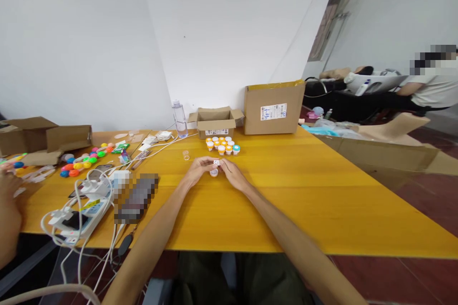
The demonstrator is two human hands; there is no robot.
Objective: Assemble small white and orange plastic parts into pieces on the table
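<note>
Above the wooden table, my left hand (199, 167) and my right hand (232, 172) meet, fingers closed on a small white piece with dark spots (216, 163), too small to identify surely. Just under it a small clear jar (213, 172) stands on the table. Beyond my hands sits a cluster of small jars (222, 149) with orange, white and teal lids. To the left of the cluster lies a clear, ring-like plastic part (185, 155).
Behind the jars stand an open small carton (215, 128), a larger cardboard box (274, 109) and a clear bottle (179, 119). Leftward are a power strip (89, 212) with tangled cables, a phone (136, 198), colourful balls (86, 161) and another person's arm (7, 217).
</note>
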